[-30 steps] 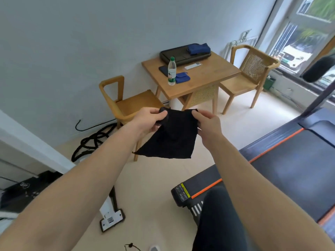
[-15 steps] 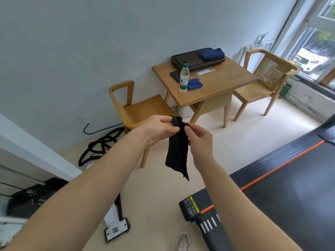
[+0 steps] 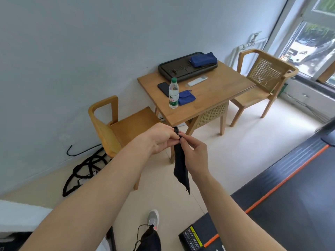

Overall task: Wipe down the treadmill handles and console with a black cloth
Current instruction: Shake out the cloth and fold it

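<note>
Pinching the top end of a narrow, bunched black cloth (image 3: 180,167), both hands meet in mid-air at centre frame: the left hand (image 3: 161,137) has its fingers curled round the cloth's upper tip, and the right hand (image 3: 194,154) nips it just beside with thumb and forefinger, its other fingers loosely bent. The cloth hangs straight down between the wrists, free of everything else, over the pale floor. At near right lies the black treadmill deck with an orange side stripe (image 3: 290,205) (only deck and belt in frame), apart from the cloth. Farther off stands a square wooden table (image 3: 217,98) carrying a clear plastic water bottle with a green cap (image 3: 173,94), a folded blue cloth (image 3: 186,97) touching the bottle, a black phone (image 3: 163,88), a dark rectangular tray (image 3: 181,69) and a blue pouch (image 3: 203,59) on the tray. A wooden armchair (image 3: 112,127) sits to the table's left, a cane-backed wooden chair (image 3: 262,75) to its right. Coiled black cable (image 3: 85,171) lies on the floor at left by the wall.
</note>
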Tool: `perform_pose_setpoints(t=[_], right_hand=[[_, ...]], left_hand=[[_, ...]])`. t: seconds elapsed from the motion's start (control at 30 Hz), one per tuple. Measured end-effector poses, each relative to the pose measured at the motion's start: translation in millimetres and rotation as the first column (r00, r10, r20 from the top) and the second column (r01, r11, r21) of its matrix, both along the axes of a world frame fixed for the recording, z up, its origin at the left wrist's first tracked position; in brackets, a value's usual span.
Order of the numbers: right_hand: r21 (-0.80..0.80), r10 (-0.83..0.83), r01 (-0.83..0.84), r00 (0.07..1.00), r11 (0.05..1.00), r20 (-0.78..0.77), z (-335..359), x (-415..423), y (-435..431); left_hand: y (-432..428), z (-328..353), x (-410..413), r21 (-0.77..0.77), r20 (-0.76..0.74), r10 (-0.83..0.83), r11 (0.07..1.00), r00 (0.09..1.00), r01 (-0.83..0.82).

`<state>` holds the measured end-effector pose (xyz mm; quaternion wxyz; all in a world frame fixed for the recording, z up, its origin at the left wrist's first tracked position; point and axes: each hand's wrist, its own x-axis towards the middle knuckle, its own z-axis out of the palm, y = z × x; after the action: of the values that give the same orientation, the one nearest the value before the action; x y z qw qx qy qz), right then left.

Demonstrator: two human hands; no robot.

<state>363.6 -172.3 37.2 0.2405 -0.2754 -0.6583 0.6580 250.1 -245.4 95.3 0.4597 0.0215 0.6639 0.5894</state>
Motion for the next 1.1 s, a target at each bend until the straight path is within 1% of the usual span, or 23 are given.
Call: perform_pose_setpoints(t=[0.1,0.2,0.3,0.33,0.4,0.47,0.5,0.57,0.63,0.67,0.7,0.73,0.77,0.8,0.83,0.87,0.9,0.97,1.0,1.03,1.1], right_hand=[[0.045,-0.049,0.048,0.999,0.998,0.013,-6.5,-42.8,23.6],[0.05,-0.063,0.06,0.997,0.997,0.052,-10.4,-84.5,45.8],[0.072,0.004,-0.011,0.996,0.997,0.093,-5.4,-112.1,71.0],[0.088,0.044,-0.054,0.993,0.995,0.108,-2.5,-119.6,82.4],[0.124,0.11,-0.13,0.981,0.984,0.159,2.3,-132.0,106.0],[0.186,0.129,-0.169,0.97,0.968,0.208,6.5,-142.5,128.2],[0.219,0.127,-0.177,0.966,0.959,0.226,9.7,-147.9,138.8],[0.26,0.125,-0.192,0.959,0.946,0.254,19.4,-158.8,160.7],[0.239,0.11,-0.166,0.966,0.957,0.232,29.4,-167.0,181.1],[0.203,0.083,-0.124,0.976,0.971,0.2,34.2,-169.6,191.6],[0.153,0.047,-0.073,0.985,0.986,0.164,37.0,-172.2,203.3],[0.092,0.016,-0.029,0.99,0.995,0.138,38.6,-175.3,216.3],[0.023,0.002,-0.005,0.992,1.0,0.124,39.5,-179.1,230.1],[-0.049,0.003,0.002,0.993,0.999,0.119,39.7,-183.5,244.4],[-0.117,0.011,0.003,0.993,0.993,0.118,38.2,-188.8,259.6],[-0.175,0.02,0.001,0.993,0.985,0.117,36.1,-194.9,275.5],[-0.215,0.03,-0.005,0.993,0.977,0.116,33.3,-201.7,291.4],[-0.247,0.053,-0.023,0.992,0.969,0.112,26.2,-216.3,324.0],[-0.257,0.065,-0.035,0.992,0.966,0.108,22.6,-223.7,341.8],[-0.271,0.075,-0.045,0.992,0.962,0.101,19.0,-231.3,360.5],[-0.298,0.087,-0.053,0.991,0.953,0.103,14.5,-249.0,401.4]], left_hand=[[31.6,-10.5,-46.6,0.033,0.061,-0.027,0.999,0.998,0.025],[58.8,-15.4,-93.5,0.058,0.128,-0.034,0.998,0.991,0.026],[78.1,-17.4,-135.6,0.074,0.245,-0.029,0.997,0.969,0.011],[82.8,-16.5,-146.8,0.094,0.3,-0.048,0.995,0.953,0.021],[90.5,-12.3,-163.5,0.143,0.443,-0.096,0.989,0.891,0.036],[100.4,-10.6,-176.0,0.211,0.546,-0.156,0.976,0.823,0.045],[107.5,-10.7,-181.7,0.241,0.569,-0.176,0.97,0.803,0.042],[123.6,-11.0,-192.8,0.268,0.576,-0.197,0.962,0.793,0.044],[139.2,-12.4,-202.3,0.256,0.552,-0.212,0.963,0.806,0.078],[147.0,-12.1,-206.1,0.228,0.51,-0.219,0.967,0.832,0.115],[156.2,-12.8,-209.3,0.172,0.422,-0.225,0.971,0.878,0.166],[165.6,-14.4,-211.9,0.078,0.279,-0.233,0.972,0.932,0.22],[175.7,-20.1,-216.3,-0.047,0.098,-0.247,0.966,0.964,0.253],[185.7,-27.2,-222.0,-0.159,-0.094,-0.271,0.954,0.958,0.254],[195.8,-34.0,-228.1,-0.208,-0.262,-0.293,0.947,0.919,0.243],[207.0,-40.2,-234.6,-0.198,-0.381,-0.332,0.941,0.863,0.275],[219.2,-44.9,-239.6,-0.18,-0.467,-0.381,0.925,0.798,0.335],[246.3,-49.5,-247.2,-0.18,-0.592,-0.437,0.891,0.677,0.418],[261.2,-50.5,-251.6,-0.173,-0.632,-0.416,0.898,0.654,0.404],[276.1,-51.5,-257.0,-0.15,-0.648,-0.37,0.919,0.666,0.365],[305.0,-51.3,-269.6,-0.109,-0.642,-0.271,0.958,0.718,0.264]])
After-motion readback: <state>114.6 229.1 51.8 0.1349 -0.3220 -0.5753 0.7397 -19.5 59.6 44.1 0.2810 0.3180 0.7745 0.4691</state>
